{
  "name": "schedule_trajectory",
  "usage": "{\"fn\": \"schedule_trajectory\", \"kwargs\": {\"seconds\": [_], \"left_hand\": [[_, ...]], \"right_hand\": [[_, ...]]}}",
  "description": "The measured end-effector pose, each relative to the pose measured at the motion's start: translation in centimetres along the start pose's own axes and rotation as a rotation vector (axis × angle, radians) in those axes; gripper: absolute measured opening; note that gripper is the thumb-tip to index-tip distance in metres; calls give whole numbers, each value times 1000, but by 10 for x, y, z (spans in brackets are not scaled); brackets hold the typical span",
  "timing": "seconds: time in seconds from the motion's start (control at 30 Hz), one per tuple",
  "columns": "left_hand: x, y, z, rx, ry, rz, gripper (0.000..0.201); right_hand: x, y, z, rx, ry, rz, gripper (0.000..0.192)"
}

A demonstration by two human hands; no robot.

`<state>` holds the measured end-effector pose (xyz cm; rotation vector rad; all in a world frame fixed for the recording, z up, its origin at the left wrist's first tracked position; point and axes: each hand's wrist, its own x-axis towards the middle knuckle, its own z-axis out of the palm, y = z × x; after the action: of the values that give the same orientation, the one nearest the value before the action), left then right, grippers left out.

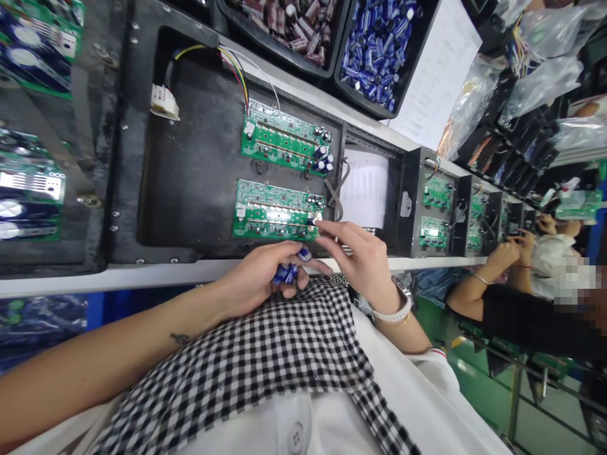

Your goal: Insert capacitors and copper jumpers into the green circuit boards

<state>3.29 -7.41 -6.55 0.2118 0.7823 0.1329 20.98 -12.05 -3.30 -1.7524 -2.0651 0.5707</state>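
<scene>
Capacitors (pixel 287 273) clamped in left hand (pixel 258 278) grip — right hand (pixel 365 259) fingertips pinched at green board (pixel 277 212).

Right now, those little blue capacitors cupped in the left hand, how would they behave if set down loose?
The blue capacitors look like small smooth cylinders, so they would probably roll. Several fit in the left hand, so each is likely light. Their thin leads, hidden here, may bend.

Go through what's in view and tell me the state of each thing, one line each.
left hand: closed around a bunch of blue capacitors
right hand: fingertips pressing a capacitor at the near board's right end
near circuit board: flat in the black fixture, partly populated
far circuit board: flat, capacitors fitted at right end
white connector: unplugged, lying loose
blue capacitor bin: full
</scene>
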Motion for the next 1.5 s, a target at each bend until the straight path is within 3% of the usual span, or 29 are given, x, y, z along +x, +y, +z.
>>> {"fn": "schedule_trajectory", "kwargs": {"seconds": [0.17, 0.3, 0.4, 0.67, 0.87, 1.03, 1.17, 1.33, 1.5], "left_hand": [[0, -1, 4, -7, 1, -11, 29], [1, -6, 2, -95, -39, -87, 16], [4, -10, -1, -105, -67, -112, 20], [6, -10, -6, -83, -34, -39, 20], [7, -7, -6, -30, 9, -71, 31], [10, -6, -5, 60, 51, -146, 42], [13, -7, -1, 68, -10, -165, 49], [13, -11, 3, -43, -55, -56, 36], [12, -14, -1, 37, -124, -35, 17]], "right_hand": [[-15, -17, 2, 13, -117, 49, 26], [-16, 5, 16, -89, -55, 161, 20], [-12, 22, 25, -113, -74, 191, 20], [-6, 27, 26, -189, -195, 108, 24], [-15, 33, 34, -343, -227, -82, 34], [-21, 11, 23, -207, -46, 34, 38], [-26, -11, 6, 106, -100, 41, 32], [-20, 14, 13, 8, 84, 207, 22], [-11, 36, 26, -128, 18, 213, 24]]}}
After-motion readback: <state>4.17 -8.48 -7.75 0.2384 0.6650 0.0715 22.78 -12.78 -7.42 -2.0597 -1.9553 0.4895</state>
